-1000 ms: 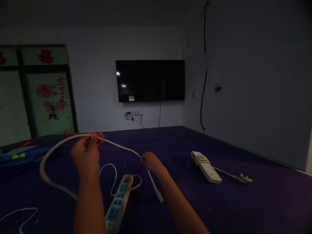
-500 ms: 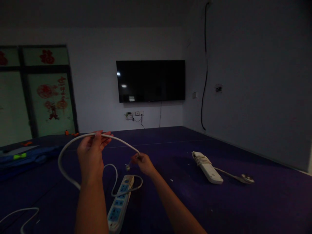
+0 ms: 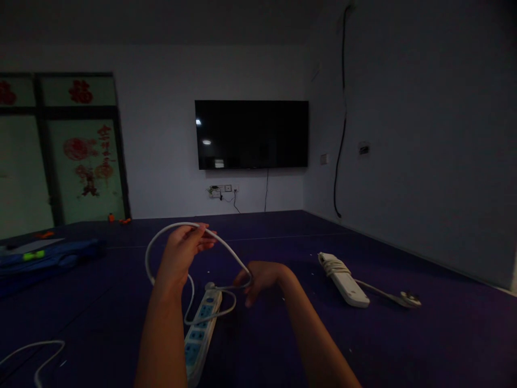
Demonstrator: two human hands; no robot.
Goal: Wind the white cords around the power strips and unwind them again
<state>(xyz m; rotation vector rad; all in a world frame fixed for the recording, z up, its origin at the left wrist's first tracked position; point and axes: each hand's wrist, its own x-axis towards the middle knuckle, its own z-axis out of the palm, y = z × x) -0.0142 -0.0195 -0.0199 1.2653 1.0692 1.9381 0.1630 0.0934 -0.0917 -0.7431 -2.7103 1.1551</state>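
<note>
My left hand (image 3: 186, 249) is closed on a white power cord (image 3: 161, 230), pinching the top of a raised loop. To its right, my right hand (image 3: 260, 279) is bent down at the wrist with the same cord at its fingers; the exact grip is partly hidden. Below both hands a white power strip (image 3: 210, 310) with blue socket panels lies lengthwise on the purple surface. A length of cord curls across the strip, and what looks like a plug (image 3: 210, 286) rests at its far end.
A second power strip (image 3: 345, 283), its cord wrapped around one end, lies at right with its plug (image 3: 410, 299) trailing. Blue cloth (image 3: 68, 253) and a loose white cord (image 3: 50, 345) are at left. A television (image 3: 252, 134) hangs on the far wall.
My left hand has moved right with the cord, and the loop has narrowed. My right hand has shifted right and turned downward. The plug end now sits against the strip's far end.
</note>
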